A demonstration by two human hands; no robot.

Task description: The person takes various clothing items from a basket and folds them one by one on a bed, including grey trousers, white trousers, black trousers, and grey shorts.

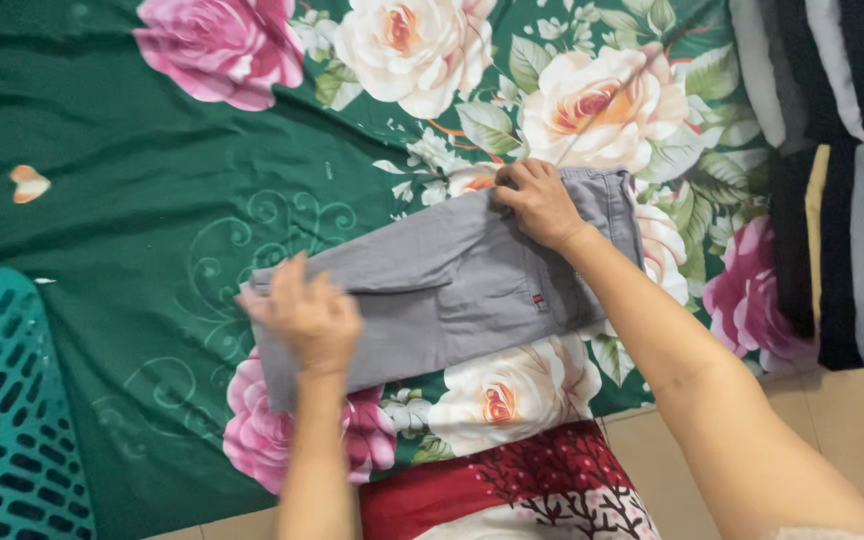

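grey shorts: flat on green floral sheet, folded lengthwise | left hand: flat, pressing leg end, no grip | right hand: pinching waistband edge | handling: light, soft, limp, likely shifts on sheet; best held at waistband and hem

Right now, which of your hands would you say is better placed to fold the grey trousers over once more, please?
Probably the left hand: it rests on the leg end of the grey trousers, the free end. The right hand pins the waistband on the floral sheet.
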